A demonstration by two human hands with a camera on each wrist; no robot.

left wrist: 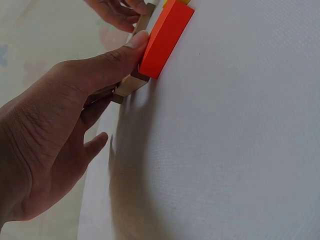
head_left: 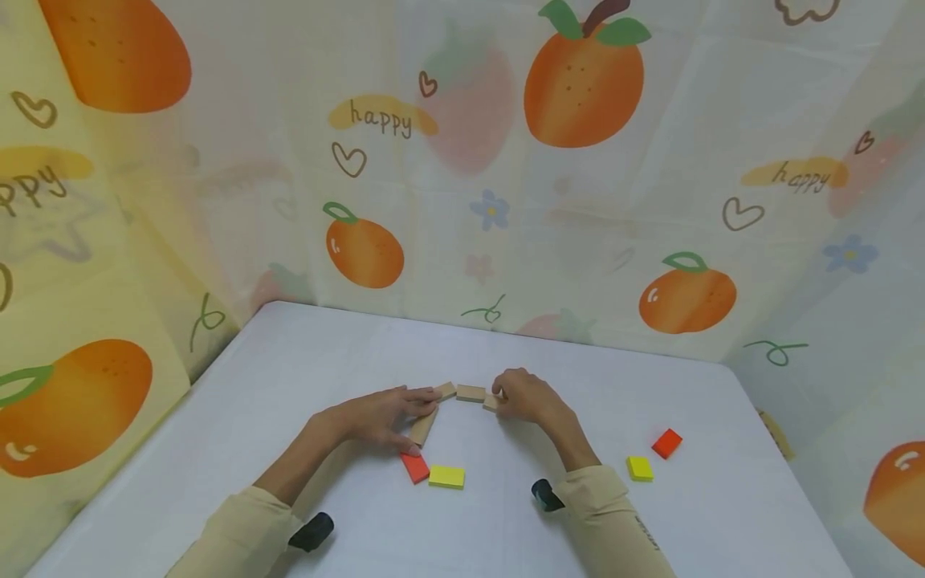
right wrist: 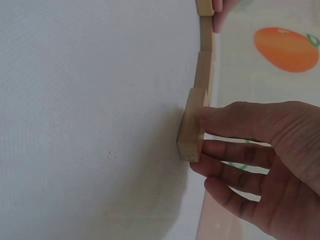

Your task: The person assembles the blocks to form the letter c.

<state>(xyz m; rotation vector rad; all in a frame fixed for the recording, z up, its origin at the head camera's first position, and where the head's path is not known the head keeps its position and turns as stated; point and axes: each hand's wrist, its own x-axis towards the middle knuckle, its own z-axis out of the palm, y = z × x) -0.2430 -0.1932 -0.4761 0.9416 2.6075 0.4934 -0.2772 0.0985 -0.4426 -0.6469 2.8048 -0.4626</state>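
Note:
Plain wooden blocks form a curved line on the white table, among them a middle block (head_left: 470,393) and a longer-looking piece (head_left: 425,429) at the left. My left hand (head_left: 372,416) spreads over the left part of this line. Its thumb touches where a red block (head_left: 415,467) meets the wood; its fingers reach to another wooden block (head_left: 446,391), their tips partly hidden. At the right end, my right hand (head_left: 533,396) pinches a wooden block (right wrist: 191,127) between thumb and fingers. A yellow block (head_left: 446,478) lies by the red one.
Farther right lie another yellow block (head_left: 639,469) and another red block (head_left: 667,443). A fruit-printed cloth (head_left: 433,185) hangs behind the table (head_left: 347,337). Dark wrist-worn devices show at both cuffs, one under the left sleeve (head_left: 238,526).

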